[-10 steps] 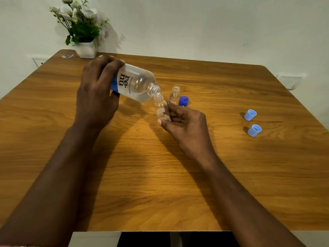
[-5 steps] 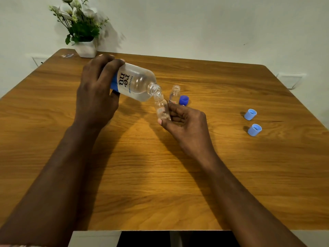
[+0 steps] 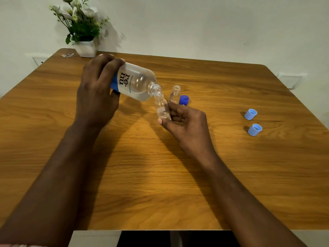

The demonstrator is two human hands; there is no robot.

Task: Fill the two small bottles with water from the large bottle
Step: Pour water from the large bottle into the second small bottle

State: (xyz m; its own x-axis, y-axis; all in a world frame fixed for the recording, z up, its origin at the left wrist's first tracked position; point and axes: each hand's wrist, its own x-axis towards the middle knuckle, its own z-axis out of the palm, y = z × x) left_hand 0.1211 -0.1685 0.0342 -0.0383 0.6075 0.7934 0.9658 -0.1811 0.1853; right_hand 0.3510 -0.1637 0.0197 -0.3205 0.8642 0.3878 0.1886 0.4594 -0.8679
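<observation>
My left hand [image 3: 97,91] grips the large clear bottle [image 3: 137,82] with a blue and white label, tipped on its side with its open mouth pointing right and down. That mouth touches the neck of a small clear bottle [image 3: 161,107], which my right hand [image 3: 185,122] holds slightly tilted above the table. Water lies along the lower side of the large bottle. A second small bottle [image 3: 175,93] stands upright and uncapped just behind my right hand.
A dark blue cap [image 3: 184,100] lies beside the standing small bottle. Two light blue caps [image 3: 250,114] [image 3: 255,129] rest at the right of the wooden table [image 3: 142,175]. A white pot of flowers [image 3: 85,48] stands at the far left corner.
</observation>
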